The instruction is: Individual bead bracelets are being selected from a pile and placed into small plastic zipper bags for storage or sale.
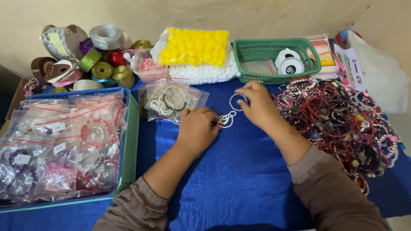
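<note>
white bead bracelets [229, 114] are gripped between left hand [196, 128] and right hand [257, 105] fingers; snagging is risked against bracelet heap [342, 124] at three o'clock.

Both forearms reach forward, left hand [196, 128] curled palm-down, right hand [258, 104] pinching with fingertips.

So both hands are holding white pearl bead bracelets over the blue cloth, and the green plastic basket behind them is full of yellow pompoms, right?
Not quite. In the head view the green plastic basket holds white tape rolls; the yellow pompoms lie bagged beside it. Both hands, left and right, do hold white pearl bead bracelets.
</note>
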